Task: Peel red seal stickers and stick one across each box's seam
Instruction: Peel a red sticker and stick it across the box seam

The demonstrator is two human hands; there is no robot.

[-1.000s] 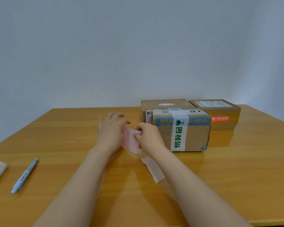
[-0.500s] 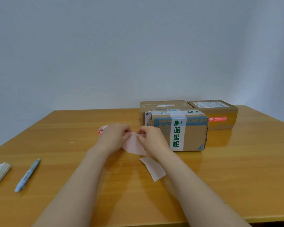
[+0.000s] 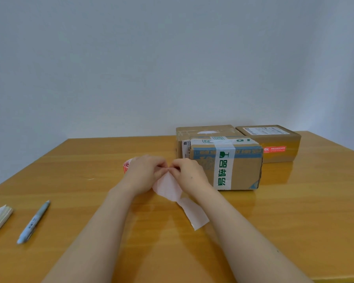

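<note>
Paper, thin and limp, sits between both hands: the left hand (image 3: pixel 145 174) and right hand (image 3: pixel 189 173) each pinch the top edge of a pale pink sticker strip (image 3: pixel 168 186) where their fingertips meet. It looks featherlight, floppy and likely to curl or cling to itself, so a corner seems the best hold. Its long axis runs from the pinch down toward the wrists, pale side up. A brown cardboard box with white tape (image 3: pixel 241 170) stands just beyond the right hand.
</note>
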